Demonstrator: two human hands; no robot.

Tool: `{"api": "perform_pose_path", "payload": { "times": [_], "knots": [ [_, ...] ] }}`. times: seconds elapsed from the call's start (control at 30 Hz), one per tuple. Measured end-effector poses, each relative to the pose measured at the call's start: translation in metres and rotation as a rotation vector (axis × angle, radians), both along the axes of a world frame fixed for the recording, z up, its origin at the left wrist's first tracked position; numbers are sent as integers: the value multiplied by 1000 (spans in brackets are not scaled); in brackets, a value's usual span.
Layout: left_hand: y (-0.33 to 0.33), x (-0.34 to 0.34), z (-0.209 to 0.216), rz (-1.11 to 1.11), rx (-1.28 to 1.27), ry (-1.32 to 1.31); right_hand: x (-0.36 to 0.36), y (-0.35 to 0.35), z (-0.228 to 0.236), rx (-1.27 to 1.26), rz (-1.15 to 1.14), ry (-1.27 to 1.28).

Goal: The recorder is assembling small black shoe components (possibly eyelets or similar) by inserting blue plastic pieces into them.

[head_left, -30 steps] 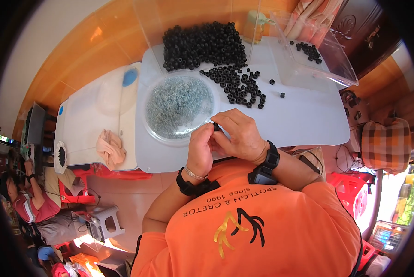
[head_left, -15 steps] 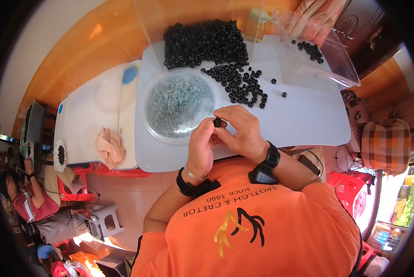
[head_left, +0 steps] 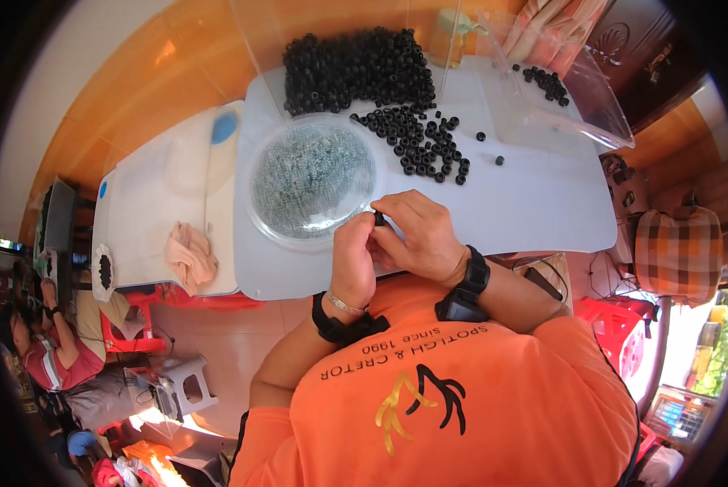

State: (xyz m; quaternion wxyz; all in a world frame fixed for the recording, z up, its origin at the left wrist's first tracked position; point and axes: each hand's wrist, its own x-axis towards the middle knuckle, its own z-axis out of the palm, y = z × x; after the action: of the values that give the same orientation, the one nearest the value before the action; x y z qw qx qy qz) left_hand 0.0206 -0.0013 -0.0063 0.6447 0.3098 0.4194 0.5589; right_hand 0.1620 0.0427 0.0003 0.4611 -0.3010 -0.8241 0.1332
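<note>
A small black ring-shaped part [head_left: 378, 217] is pinched between the fingertips of both hands, just past the near right rim of a round clear dish [head_left: 334, 227]. My left hand [head_left: 353, 258] has its thumb and fingers closed at the part's left side. My right hand [head_left: 421, 237] curls in from the right with thumb and index finger on it. Tiny clear pieces [head_left: 311, 174] fill much of the dish. Beyond my hands, loose black parts [head_left: 425, 146] with holes are scattered on the pale table [head_left: 526, 211]. The fingers partly hide the held part.
A large heap of black parts [head_left: 356, 71] sits in a clear box at the back. The clear tray [head_left: 599, 126] at far right holds several more. A pink cloth [head_left: 190, 256] lies on the white surface at left. Another person [head_left: 59, 345] is at the far left.
The held black part has turned a little, its hole showing less now. Both hands stay together in nearly the same place. The whole view has shifted slightly.
</note>
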Motion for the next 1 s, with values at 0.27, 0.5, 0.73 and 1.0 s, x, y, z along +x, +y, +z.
{"api": "perform_pose_path", "payload": {
  "times": [0.27,0.5,0.73,1.0],
  "knots": [
    [-2,-2,6,-41,35,72,-6,-4,1,-92,-2,27],
    [6,-4,13,-54,144,-39,4,4,18,-128,67,101],
    [10,0,12,-15,111,-171,6,11,23,-120,133,87],
    [7,-10,13,-25,82,-74,63,54,79,235,-313,29]
  ]
}}
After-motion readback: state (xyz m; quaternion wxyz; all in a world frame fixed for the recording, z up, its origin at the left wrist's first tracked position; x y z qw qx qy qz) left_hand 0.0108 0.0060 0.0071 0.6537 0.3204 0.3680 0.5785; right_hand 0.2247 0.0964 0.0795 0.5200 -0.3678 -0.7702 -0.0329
